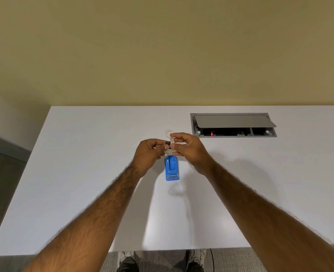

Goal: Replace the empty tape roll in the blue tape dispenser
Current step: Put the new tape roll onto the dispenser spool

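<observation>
A blue tape dispenser (pixel 172 168) stands on the white table (pixel 83 173), its cutter end toward me. Just above its far end, both my hands meet. My left hand (pixel 150 154) pinches a small black spindle (pixel 168 143). My right hand (pixel 187 149) pinches a pale, nearly clear tape roll (pixel 172 141) right against the spindle. Whether the spindle sits inside the roll is hidden by my fingers. A second clear ring-shaped roll (pixel 169 132) lies flat on the table just beyond my hands.
A grey cable box (pixel 233 125) with its lid half raised is set into the table at the back right. The table's left edge drops to a dark floor. My shoes show below the near edge.
</observation>
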`<action>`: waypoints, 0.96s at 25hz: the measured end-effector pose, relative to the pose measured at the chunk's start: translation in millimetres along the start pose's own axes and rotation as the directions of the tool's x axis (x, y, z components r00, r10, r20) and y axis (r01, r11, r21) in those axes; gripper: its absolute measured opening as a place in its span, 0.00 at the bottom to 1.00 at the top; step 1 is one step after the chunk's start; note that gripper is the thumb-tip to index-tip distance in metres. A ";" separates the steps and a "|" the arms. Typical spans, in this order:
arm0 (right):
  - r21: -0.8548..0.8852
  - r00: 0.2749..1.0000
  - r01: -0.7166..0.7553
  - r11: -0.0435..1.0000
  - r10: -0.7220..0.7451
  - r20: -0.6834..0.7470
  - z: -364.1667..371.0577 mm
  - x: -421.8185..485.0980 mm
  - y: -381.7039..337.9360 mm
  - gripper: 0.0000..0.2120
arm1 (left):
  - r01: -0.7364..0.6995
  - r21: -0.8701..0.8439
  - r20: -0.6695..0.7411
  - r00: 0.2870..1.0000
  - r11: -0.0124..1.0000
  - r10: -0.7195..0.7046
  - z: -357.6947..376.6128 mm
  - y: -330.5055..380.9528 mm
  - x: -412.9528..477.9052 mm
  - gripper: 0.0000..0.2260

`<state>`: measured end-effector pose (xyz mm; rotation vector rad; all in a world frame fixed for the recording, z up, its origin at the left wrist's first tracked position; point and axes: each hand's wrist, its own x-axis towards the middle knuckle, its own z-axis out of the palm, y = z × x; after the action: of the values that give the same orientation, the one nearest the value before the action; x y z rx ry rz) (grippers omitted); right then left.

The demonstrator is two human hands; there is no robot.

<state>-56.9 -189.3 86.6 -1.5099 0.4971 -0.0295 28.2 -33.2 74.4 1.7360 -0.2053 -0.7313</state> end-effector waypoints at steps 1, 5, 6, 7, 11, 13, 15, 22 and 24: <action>0.007 1.000 0.000 1.000 0.000 0.013 0.1 0.6 -0.4 0.17 | -0.005 -0.011 0.006 1.000 1.000 0.005 0.5 1.1 -0.6 0.02; 0.068 0.998 -0.018 0.998 0.014 0.060 0.9 1.1 1.2 0.22 | -0.014 -0.063 0.002 1.000 0.998 0.015 2.6 2.6 -1.5 0.04; 0.074 0.998 -0.017 0.997 0.012 0.070 0.8 0.7 2.6 0.23 | -0.010 -0.072 0.006 1.000 0.997 0.010 2.4 2.4 -1.1 0.05; 0.071 0.997 -0.013 0.997 0.007 0.074 0.4 0.4 3.9 0.24 | -0.005 -0.080 0.017 1.000 0.997 0.006 1.8 2.1 -0.9 0.06; 0.047 0.997 -0.003 0.999 -0.001 0.075 -0.6 -0.6 7.1 0.23 | 0.003 -0.082 0.052 0.999 0.997 0.002 -0.9 2.5 -1.1 0.09; 0.042 0.996 -0.003 0.999 0.000 0.084 -1.5 -1.0 8.2 0.23 | 0.006 -0.072 0.060 0.998 0.997 -0.002 -1.8 2.4 -0.9 0.09; 0.043 0.996 -0.007 0.999 0.003 0.092 -2.8 -1.4 9.3 0.23 | 0.015 -0.054 0.071 0.997 0.998 -0.011 -3.0 2.6 -0.7 0.08; -0.005 0.997 0.016 1.000 -0.015 0.082 -7.2 -1.9 13.0 0.20 | 0.098 0.013 0.144 0.985 0.995 -0.099 -5.1 8.7 5.2 0.05; -0.004 0.997 0.012 1.000 -0.012 0.079 -8.2 -2.3 13.5 0.19 | 0.133 0.025 0.168 0.977 0.991 -0.135 -5.6 10.4 7.6 0.04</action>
<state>-65.5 -195.2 74.5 -1.5122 0.4249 0.0215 39.8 -35.5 82.0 1.7137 -0.2109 -0.9798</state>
